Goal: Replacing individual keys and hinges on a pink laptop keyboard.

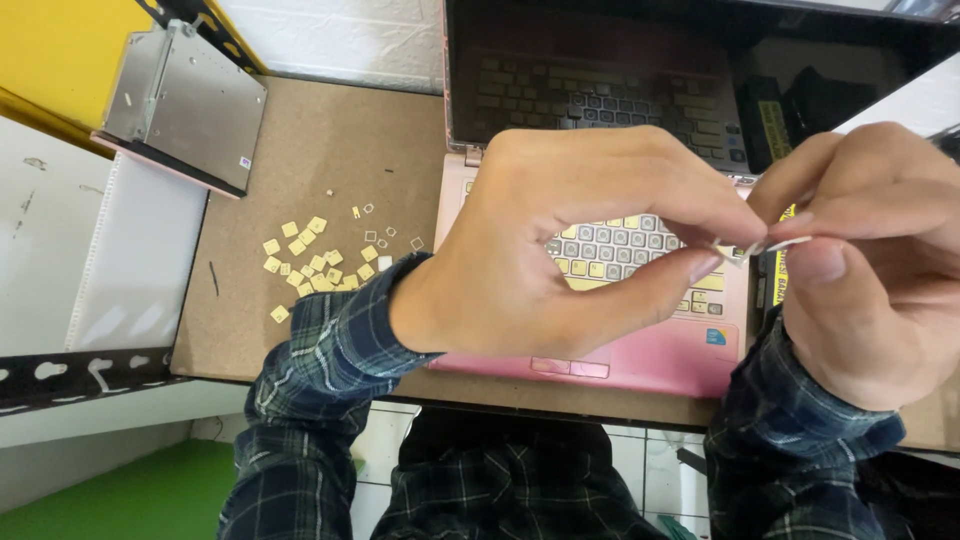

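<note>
- Nearest to us, both forearms come up in dark plaid sleeves, held above the near edge of the pink laptop.
- Our left hand hovers over the laptop's keyboard, curled almost closed, with thumb and forefinger pinched together on a tiny pale part.
- Our right hand meets it over the laptop's right edge, its fingertips also nipped tight on that same small part, so both hands grip it between them; it is too small for us to tell what it is.
- Under the hands, the laptop lies open on the brown tabletop, and its keyboard shows a mix of pale yellowish keys and bare slots.
- The laptop's dark screen stands at the far side and mirrors the keyboard faintly.
- Left of the laptop, a scatter of loose yellowish keycaps lies on the tabletop, with a few small square frames just beside them, nearer the laptop.
- Farther left of the laptop, at the tabletop's far corner, a flat grey metal drive rests tilted, partly overhanging the edge.
- Beyond that drive, well left of the laptop, a yellow surface fills the corner.
</note>
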